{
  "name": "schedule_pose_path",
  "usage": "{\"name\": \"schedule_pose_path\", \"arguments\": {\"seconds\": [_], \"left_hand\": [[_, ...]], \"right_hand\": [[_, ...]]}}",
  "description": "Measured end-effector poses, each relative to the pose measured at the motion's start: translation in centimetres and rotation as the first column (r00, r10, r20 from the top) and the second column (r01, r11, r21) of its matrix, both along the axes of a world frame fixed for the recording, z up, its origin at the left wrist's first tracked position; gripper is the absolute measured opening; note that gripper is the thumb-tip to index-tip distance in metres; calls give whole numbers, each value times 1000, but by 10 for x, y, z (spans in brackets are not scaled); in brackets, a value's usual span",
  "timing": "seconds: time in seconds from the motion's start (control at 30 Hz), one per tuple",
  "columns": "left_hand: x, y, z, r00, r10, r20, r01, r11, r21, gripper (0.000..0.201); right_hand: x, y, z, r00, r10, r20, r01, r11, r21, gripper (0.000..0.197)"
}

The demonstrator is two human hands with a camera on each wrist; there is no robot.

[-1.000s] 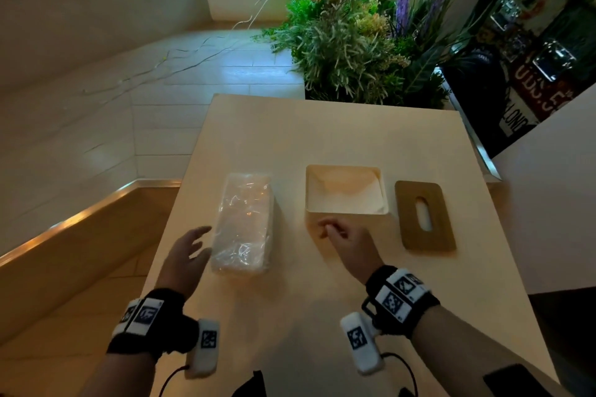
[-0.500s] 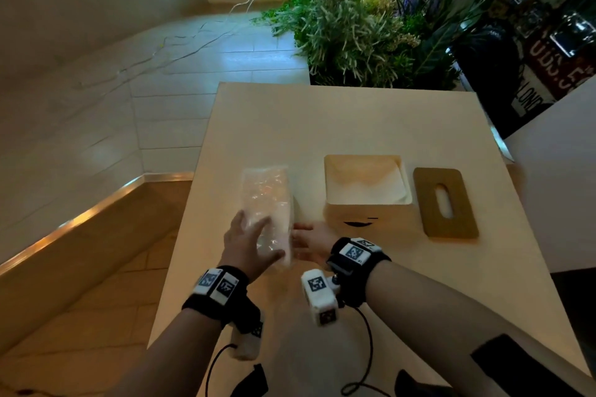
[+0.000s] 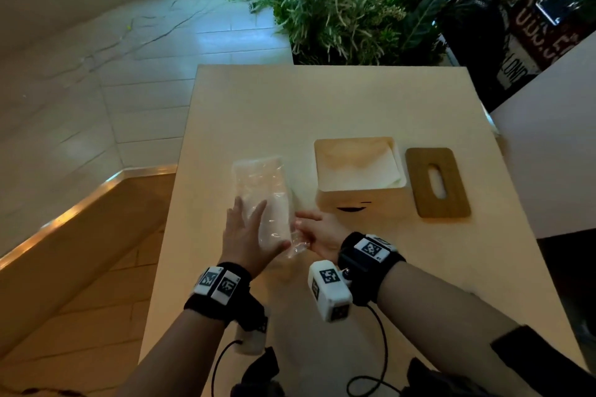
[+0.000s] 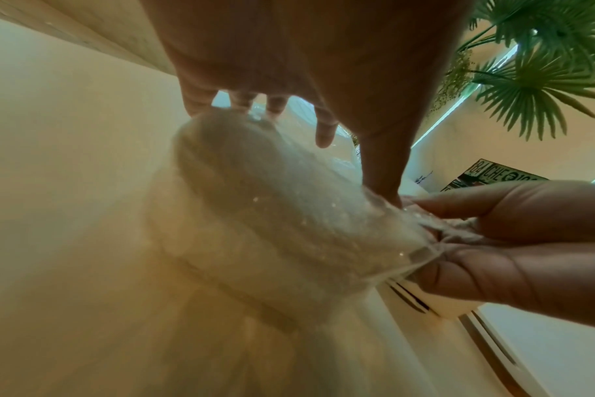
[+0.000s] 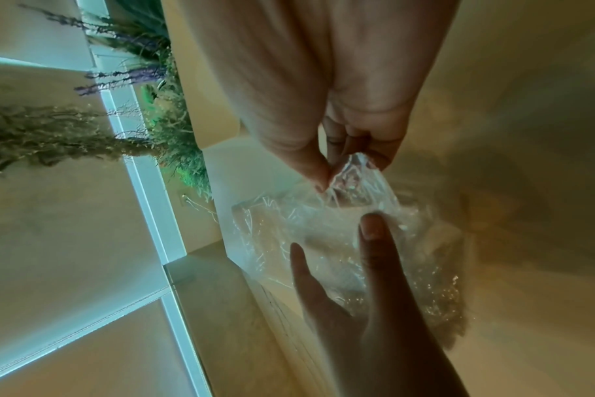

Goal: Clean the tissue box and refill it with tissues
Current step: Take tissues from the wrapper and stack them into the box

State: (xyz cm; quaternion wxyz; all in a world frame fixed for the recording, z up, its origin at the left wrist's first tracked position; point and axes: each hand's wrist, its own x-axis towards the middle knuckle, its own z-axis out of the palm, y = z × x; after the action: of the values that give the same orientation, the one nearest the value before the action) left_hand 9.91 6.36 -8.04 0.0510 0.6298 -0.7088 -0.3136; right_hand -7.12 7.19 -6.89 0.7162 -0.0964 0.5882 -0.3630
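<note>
A tissue pack [image 3: 263, 190] in clear plastic wrap lies lengthwise on the pale table [image 3: 322, 106]. My left hand [image 3: 254, 222] rests flat on its near half, fingers straight, thumb along the near end. My right hand [image 3: 300, 226] pinches the crinkled wrap at the pack's near right corner. In the right wrist view the thumb and fingers [image 5: 318, 172] pinch the wrap [image 5: 323, 228]. The left wrist view shows the pack [image 4: 272, 215] under my spread fingers [image 4: 325, 131]. The open tissue box [image 3: 354, 203], white inside, stands right of the pack. Its wooden slotted lid [image 3: 451, 196] lies flat further right.
A bank of green and purple plants [image 3: 348, 3] stands behind the table's far edge. The table's left edge drops to a tiled floor [image 3: 145, 90]. A pale wall or counter [image 3: 548, 155] borders the right side. Cables hang from both wrists near the front edge.
My right hand left the spot in front of the box and took hold of the wrap's near end. My left hand moved from beside the pack onto its top.
</note>
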Motion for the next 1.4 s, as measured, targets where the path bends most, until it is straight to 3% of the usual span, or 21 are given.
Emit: {"name": "schedule_pose_path", "arguments": {"seconds": [0.17,0.4,0.47,0.57,0.63,0.7,0.77,0.83,0.87,0.93,1.0,1.07,1.13,1.2,1.27,1.33,1.4], "left_hand": [[3,4,2,999,35,-41,-35,999,0,96],[11,7,3,987,116,-107,-113,993,37,100],[12,7,7,985,122,-124,-120,993,19,90],[16,7,22,948,183,-259,-201,979,-43,71],[20,8,39,824,277,-494,-294,955,45,77],[30,5,55,661,349,-664,-331,930,160,85],[43,0,60,651,390,-651,-376,911,169,63],[57,-8,59,680,417,-603,-452,886,102,17],[64,-11,56,676,433,-596,-488,869,79,7],[78,-17,45,665,487,-566,-538,838,90,20],[91,-22,36,624,573,-531,-571,799,191,18],[100,-25,23,569,675,-470,-585,734,344,11],[106,-23,7,524,760,-384,-587,649,483,11],[107,-23,-6,530,782,-328,-558,614,558,23],[104,-28,-14,612,738,-286,-540,653,530,30],[102,-38,-7,767,611,-194,-537,778,328,39],[102,-47,13,877,459,-144,-470,881,-49,40]], "right_hand": [[-3,0,-4,998,-29,-49,28,999,-37,41],[0,-4,3,971,-197,136,206,977,-48,50],[2,-4,13,977,-199,78,208,970,-123,45],[10,-1,37,995,-84,-49,63,937,-343,39],[22,4,54,988,102,-113,-143,876,-461,40],[37,7,64,922,327,-207,-387,764,-516,43],[52,11,66,812,504,-295,-578,621,-529,43],[60,15,61,736,560,-381,-672,530,-518,43],[60,15,59,727,524,-444,-686,528,-500,41],[53,14,52,710,342,-615,-674,583,-454,39],[40,11,40,622,162,-766,-668,620,-411,39],[26,8,29,514,158,-843,-709,631,-315,38],[17,9,24,453,206,-867,-733,639,-232,38],[13,11,22,471,200,-859,-715,658,-238,37],[12,11,24,511,170,-842,-669,694,-266,38],[13,8,26,523,181,-833,-642,726,-245,39],[14,2,26,513,236,-825,-647,738,-192,42]]}}
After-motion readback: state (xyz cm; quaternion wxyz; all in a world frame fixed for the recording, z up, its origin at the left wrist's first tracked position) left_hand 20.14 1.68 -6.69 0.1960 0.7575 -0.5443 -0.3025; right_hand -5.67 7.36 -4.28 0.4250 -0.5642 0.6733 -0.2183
